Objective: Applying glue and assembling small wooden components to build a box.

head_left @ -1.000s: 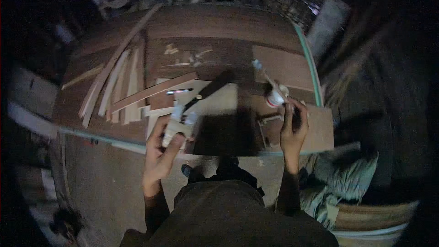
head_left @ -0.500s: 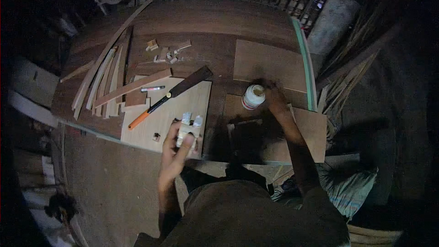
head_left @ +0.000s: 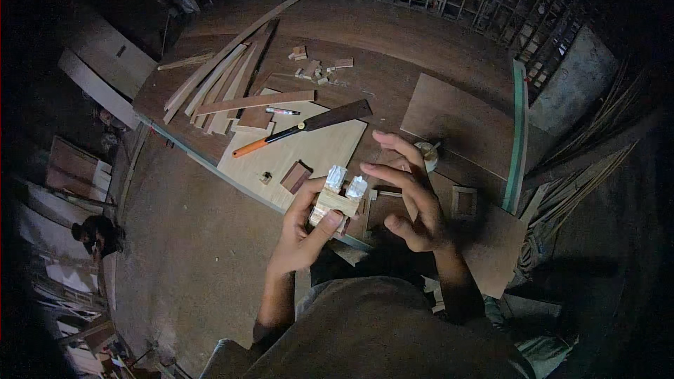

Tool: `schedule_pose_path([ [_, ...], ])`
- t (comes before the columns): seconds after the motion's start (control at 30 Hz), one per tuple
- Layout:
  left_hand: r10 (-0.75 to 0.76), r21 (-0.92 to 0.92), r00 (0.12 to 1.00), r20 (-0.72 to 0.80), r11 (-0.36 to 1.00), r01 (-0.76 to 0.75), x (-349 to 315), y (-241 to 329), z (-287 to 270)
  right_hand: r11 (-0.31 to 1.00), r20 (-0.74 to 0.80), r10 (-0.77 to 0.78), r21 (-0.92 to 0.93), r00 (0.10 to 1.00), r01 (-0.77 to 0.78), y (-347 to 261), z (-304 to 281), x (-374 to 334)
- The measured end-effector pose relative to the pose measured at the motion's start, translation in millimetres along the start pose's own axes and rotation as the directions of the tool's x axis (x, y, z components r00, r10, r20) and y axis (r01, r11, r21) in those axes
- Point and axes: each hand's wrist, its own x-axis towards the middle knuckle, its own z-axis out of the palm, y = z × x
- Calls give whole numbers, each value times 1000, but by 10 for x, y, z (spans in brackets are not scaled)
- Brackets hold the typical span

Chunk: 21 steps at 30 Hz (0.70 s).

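Note:
My left hand pinches a small pale wooden assembly between thumb and fingers. Two stubs covered in crinkled silver foil stick out of its far end. Just right of it, my right hand is raised with its fingers spread, holding nothing. Partly hidden behind those fingers stands an open white jar, with something thin at its rim. Beyond my left hand, a small brown wooden piece and a tiny pale block rest on a pale board.
A saw with an orange handle lies across the pale board beside a marker. Long wood strips pile up at left, small offcuts farther back. Brown panels and a small frame are at right.
My right hand has come from the white jar to beside the wooden assembly, its fingers now spread. My left hand still holds the assembly. The whole view has shifted and turned.

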Motion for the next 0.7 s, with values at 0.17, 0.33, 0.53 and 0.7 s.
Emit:
schedule_pose_path([
  [0.17, 16, -5, 1000, -5, 1000, -16, -221, 104, -22, 996, 48, -55, -71, 997, 58, -161, 74, -75],
  [0.33, -72, -117, 997, 15, 990, 74, -264, 206, -71, 1000, 63, 11, -22, 998, -9, -185, 114, -59],
  [0.53, -28, -238, 995, 94, 970, 49, -313, 373, -106, 845, 95, -295, -438, 951, 307, -147, 132, -57],
  [0.7, -51, -214, 996, 68, 975, 65, -364, 393, -107, 923, -66, -315, -255, 947, 289, -183, 173, -139],
])
